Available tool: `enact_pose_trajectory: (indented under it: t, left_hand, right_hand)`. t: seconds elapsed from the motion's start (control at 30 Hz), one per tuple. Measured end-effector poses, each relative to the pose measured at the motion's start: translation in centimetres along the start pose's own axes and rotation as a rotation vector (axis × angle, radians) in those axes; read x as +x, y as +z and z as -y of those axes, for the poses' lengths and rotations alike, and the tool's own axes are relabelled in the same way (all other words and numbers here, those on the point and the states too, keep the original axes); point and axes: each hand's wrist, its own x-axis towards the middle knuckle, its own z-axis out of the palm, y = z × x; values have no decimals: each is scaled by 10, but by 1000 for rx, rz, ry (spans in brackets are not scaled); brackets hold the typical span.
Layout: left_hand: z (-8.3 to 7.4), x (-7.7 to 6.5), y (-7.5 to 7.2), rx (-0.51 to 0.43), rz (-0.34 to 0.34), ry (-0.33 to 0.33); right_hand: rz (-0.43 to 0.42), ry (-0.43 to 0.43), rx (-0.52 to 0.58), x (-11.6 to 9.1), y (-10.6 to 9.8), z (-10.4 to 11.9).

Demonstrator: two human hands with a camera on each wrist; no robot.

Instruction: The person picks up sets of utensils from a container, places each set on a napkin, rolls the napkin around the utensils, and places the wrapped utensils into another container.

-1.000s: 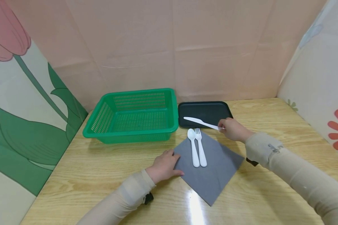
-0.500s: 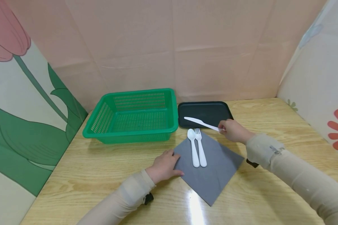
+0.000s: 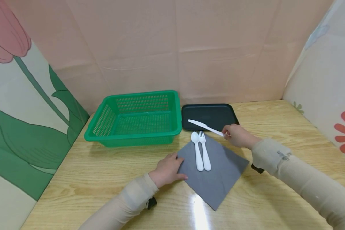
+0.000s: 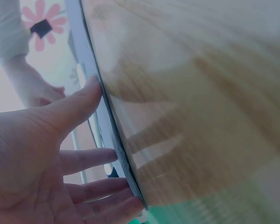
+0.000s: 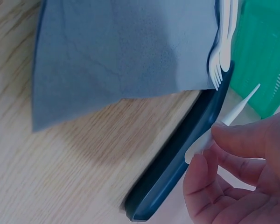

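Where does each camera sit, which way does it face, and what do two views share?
Head: on the head, facing forward and down at the green perforated plastic basket, black rectangular tray and grey square napkin; left hand and right hand show.
Left wrist: on that wrist, facing the napkin's edge; both hands show.
Right wrist: on that wrist, facing the white plastic knife; only the right hand shows.
Head and right wrist share the white plastic fork.
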Motion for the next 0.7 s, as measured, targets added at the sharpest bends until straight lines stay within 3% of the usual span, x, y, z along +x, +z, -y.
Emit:
enact_pose_trajectory:
  t: [0.7]
  left_hand:
    - [1, 0, 1, 15, -8, 9]
  right_hand:
    - [31, -22, 13, -5, 0, -1]
